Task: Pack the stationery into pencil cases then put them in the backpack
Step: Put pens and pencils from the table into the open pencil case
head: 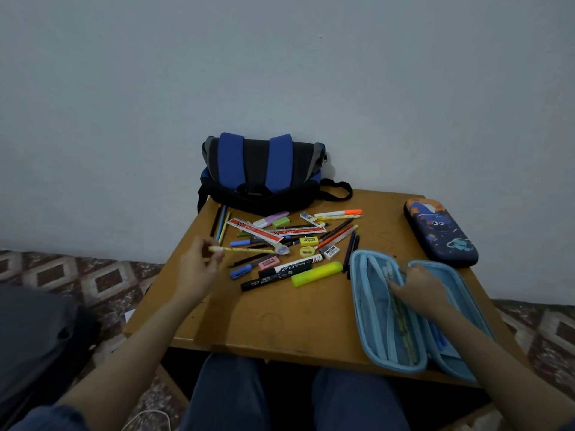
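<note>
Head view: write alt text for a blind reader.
A person's left hand pinches a yellow patterned pencil over scattered stationery on a brown wooden table, while the right hand reaches into an open light-blue zip pencil case. A blue-and-black backpack and a closed dark-blue printed case sit behind.

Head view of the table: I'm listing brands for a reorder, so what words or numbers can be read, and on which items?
"g'soft": on the left ruler.
"g'soft": on the right ruler.
Print on the black marker, white marker, pink eraser, yellow sharpener and white eraser: too blurred to read.
Dark pencil case: pictures only, no readable text.
</note>
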The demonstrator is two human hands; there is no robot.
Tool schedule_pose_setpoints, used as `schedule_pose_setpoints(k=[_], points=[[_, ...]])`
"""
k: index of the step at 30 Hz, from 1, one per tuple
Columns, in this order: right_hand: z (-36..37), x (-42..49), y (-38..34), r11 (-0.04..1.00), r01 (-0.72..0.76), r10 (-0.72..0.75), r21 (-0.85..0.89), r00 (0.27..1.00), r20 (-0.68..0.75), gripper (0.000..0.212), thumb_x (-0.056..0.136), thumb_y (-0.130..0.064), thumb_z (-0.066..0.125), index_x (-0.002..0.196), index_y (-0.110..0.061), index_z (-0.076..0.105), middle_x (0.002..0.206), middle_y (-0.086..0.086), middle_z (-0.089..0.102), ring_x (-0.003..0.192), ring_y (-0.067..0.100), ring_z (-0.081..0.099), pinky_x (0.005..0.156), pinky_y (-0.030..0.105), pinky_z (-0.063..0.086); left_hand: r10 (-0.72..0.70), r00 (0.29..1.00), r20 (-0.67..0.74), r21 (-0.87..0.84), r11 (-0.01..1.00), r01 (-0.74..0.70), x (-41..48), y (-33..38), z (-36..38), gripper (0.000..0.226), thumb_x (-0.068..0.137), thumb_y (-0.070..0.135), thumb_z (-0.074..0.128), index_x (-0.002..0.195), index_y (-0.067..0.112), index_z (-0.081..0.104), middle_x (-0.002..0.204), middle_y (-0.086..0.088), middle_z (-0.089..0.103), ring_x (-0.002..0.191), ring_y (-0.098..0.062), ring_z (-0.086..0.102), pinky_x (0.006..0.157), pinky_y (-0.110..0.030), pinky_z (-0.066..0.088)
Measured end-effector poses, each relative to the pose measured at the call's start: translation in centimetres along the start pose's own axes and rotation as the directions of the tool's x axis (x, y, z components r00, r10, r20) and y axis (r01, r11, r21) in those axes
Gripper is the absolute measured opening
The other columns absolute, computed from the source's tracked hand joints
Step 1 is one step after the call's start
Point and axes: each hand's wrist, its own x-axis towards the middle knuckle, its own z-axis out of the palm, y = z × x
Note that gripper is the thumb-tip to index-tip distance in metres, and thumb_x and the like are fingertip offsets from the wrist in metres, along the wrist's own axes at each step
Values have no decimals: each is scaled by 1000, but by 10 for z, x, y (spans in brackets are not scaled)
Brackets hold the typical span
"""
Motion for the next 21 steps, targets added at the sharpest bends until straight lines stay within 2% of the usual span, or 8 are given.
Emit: schedule_pose_setpoints(k=[4,7,11,14,17,19,21], points=[[1,0,1,1000,5,-5,2,1000,-5,42,93,-33,51,119,-1,56,122,17,53,112,29,52,87,33,42,-40,994,-102,-232,973,16,3,23,1,7,92,9,55,96,13,51,88,-2,61,81,-10,61,79,-28,51],[0,0,1,1000,-1,1,6,1000,-5,43,93,-34,51,120,-2,56,122,17,52,112,29,51,86,33,42,-31,988,-151,-362,932,-26,7,37,6,11,91,7,55,98,15,52,87,1,60,88,-19,63,82,-36,54],[1,-1,2,1000,-5,5,4,1000,-1,42,92,-36,51,118,-3,56,113,13,53,107,27,53,79,30,41,-58,970,-237,-475,877,-64,11,61,14,24,90,5,57,106,20,47,93,-13,61,89,-22,65,76,-25,56],[0,-2,3,1000,-16,16,26,1000,-1,41,91,-36,53,116,-4,57,109,13,54,102,26,54,72,27,36,-72,978,-198,-568,821,-55,9,83,29,22,89,4,58,105,15,49,86,-11,60,83,-18,66,72,-24,57],[1,-1,5,999,-10,10,46,1000,-5,40,91,-36,53,114,-4,59,107,12,55,98,26,55,69,26,35,-65,990,-125,-588,808,-21,1,100,54,19,88,2,59,103,11,52,81,-7,60,80,-17,67,71,-25,58],[0,-1,5,999,3,-2,38,1000,-6,39,91,-36,52,115,-6,58,109,12,55,100,25,55,70,27,36,-76,994,-79,-575,818,17,-5,106,71,19,88,3,59,104,13,54,80,-6,61,79,-17,68,71,-27,58],[0,-1,6,999,12,-12,33,1000,-5,42,92,-37,51,120,-6,56,116,13,54,107,26,53,78,30,39,-75,996,-43,-553,833,39,-10,111,86,19,89,4,58,104,15,54,81,-7,61,77,-17,67,70,-25,57]])
